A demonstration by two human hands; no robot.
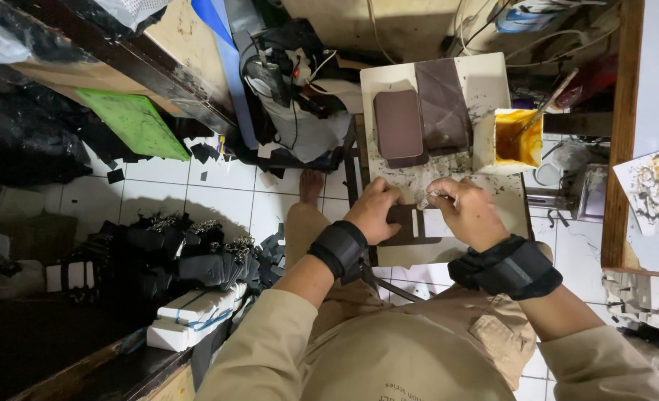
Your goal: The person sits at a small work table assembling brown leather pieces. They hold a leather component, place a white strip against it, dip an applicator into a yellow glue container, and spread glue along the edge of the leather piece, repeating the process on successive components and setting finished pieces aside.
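A small dark brown leather piece [402, 223] lies flat on the near part of the stained white bench [493, 82], pinned under the curled fingers of the left hand [374, 210]. Just right of it, the right hand [463, 212] pinches a small pale scrap [427, 199] between thumb and fingertips. Farther back lie two larger brown leather panels [418, 119], and to their right a white tub of yellow glue [516, 137] with a brush in it.
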